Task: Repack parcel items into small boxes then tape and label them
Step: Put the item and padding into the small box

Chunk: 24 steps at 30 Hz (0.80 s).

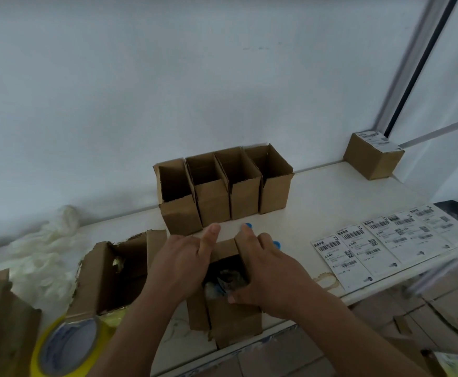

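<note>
At the surface's [317, 186] near edge, my left hand [180, 257], fingers straight, presses the left flap of the small box [233, 319], while my right hand [268, 270] curls over its right flap, thumb at the front rim. The box stands upright, mouth open, dark wrapped items [226, 280] inside. Left of it a torn parcel [108, 276] lies tipped beside a yellow tape roll [64, 346]; behind, four open boxes [222, 186] stand in a row; shipping labels [385, 240] lie right.

White wall [168, 77] behind the table [317, 191] — crumpled white plastic wrap [40, 248] at left.
</note>
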{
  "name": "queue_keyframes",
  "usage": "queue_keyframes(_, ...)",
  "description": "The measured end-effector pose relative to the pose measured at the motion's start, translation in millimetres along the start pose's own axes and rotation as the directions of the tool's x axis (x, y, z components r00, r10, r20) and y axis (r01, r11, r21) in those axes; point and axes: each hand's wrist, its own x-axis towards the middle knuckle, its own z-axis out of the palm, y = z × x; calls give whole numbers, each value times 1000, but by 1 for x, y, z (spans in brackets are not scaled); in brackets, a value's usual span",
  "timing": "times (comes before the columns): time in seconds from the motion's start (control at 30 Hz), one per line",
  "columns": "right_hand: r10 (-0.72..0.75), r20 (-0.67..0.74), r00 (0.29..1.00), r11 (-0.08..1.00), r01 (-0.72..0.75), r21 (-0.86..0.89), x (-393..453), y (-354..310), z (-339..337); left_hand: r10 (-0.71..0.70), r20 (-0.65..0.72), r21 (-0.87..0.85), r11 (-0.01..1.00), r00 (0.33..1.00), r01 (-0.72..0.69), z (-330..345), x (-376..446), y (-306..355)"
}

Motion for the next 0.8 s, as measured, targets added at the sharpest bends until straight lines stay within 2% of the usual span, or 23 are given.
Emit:
queue_keyframes(0.1, -38, -5, 999, 999, 38, 6, -4, -3, 0, 31, 117, 161, 986, 993, -49, -7, 2, 11)
queue_keyframes(0.2, -49, 19, 999, 998, 48, 27, -9, -8, 2, -15, 106, 235, 972, 994, -10, -6, 8, 16)
queue_keyframes(0.27, -50, 27, 998, 998, 49, 48, -12, -11, 3, -76, 107, 154, 986, 991, 59, -9, 10, 18)
queue_keyframes(0.33, -55, 20, 998, 996, 53, 70, -14, -10, 5, -138, 98, -13, 990, 986, 140, -10, 11, 17)
queue_keyframes(0.43, -62, 4, 998, 980, 60, 188, -17, -11, 8, -283, 50, -293, 913, 958, 285, -5, 9, 17)
queue_keyframes(0.5, -67, -13, 998, 957, 68, 281, -20, -13, 7, -390, 37, -509, 785, 920, 353, 4, 8, 12)
queue_keyframes(0.57, -72, 13, 997, 944, 64, 325, -23, -15, 3, -497, 104, -780, 496, 861, 381, 9, 6, 7)
queue_keyframes(0.63, -80, 55, 995, 936, 56, 348, -24, -15, 1, -498, 214, -910, 212, 841, 357, 16, 3, 3)
queue_keyframes(0.67, -82, 74, 994, 930, 50, 363, -23, -14, 1, -479, 226, -932, 148, 848, 332, 18, 1, 2)
queue_keyframes(0.8, -52, 138, 989, 895, -15, 446, -22, -12, 5, -454, 226, -959, 53, 862, 279, 22, -7, 6)
